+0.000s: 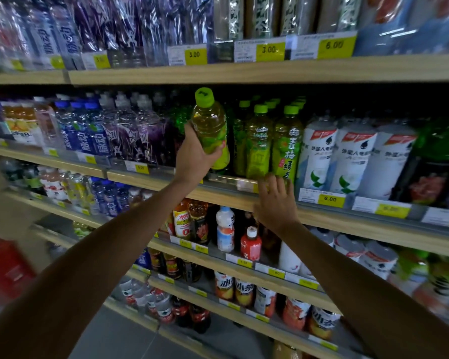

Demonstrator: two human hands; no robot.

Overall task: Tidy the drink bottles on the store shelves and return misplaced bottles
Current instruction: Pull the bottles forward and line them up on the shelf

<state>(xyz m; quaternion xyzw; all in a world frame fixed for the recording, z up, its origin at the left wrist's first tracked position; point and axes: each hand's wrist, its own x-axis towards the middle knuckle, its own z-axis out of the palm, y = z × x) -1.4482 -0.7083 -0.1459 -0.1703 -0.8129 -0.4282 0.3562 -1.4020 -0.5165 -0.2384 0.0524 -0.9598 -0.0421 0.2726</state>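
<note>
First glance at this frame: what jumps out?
The left hand grips a clear plastic bottle of yellow-green tea with a lime cap, held tilted at mid-frame in front of the shelf. Right of it stands a row of matching green-capped bottles, with the right hand resting on the wooden shelf edge below them.

A person's two bare arms reach up to a wooden store shelf [347, 221] packed with drinks. The left hand [195, 154] grips a green-capped bottle [210, 123] of yellow-green tea around its middle, holding it clear of the shelf and tilted slightly left. It hangs just in front of a row of matching tea bottles [259, 141]. The right hand [276, 200] rests on the shelf's front edge below that row, fingertips near the bottle bases. White bottles [347, 156] stand to the right and blue-labelled bottles [83, 136] to the left. Yellow price tags [331, 199] line the shelf edges.
</note>
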